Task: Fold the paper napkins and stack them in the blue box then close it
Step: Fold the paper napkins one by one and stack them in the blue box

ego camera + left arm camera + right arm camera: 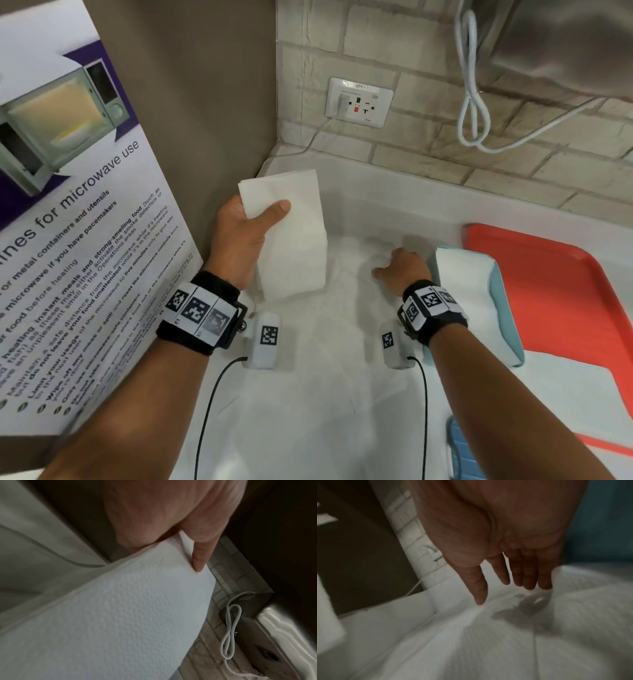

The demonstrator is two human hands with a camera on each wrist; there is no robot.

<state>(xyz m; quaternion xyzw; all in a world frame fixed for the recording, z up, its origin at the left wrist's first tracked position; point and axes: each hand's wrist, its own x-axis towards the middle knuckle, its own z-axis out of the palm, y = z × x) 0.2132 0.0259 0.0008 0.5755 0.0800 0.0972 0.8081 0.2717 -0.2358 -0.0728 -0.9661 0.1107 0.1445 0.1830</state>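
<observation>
I see a white counter (394,212) below a brick wall (428,144). My left hand (239,233) pinches a folded napkin (291,240); my right hand (400,270), fingers straight, hovers over blurred loose napkins (325,342).

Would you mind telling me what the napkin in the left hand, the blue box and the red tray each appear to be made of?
The napkin looks like soft embossed tissue paper: matte white with a dimpled surface, and it bends where the left hand pinches it. The blue box seems to be smooth, pale blue plastic, though it could be coated card. The red tray looks like moulded plastic with a rounded raised rim and a dull sheen.
</observation>
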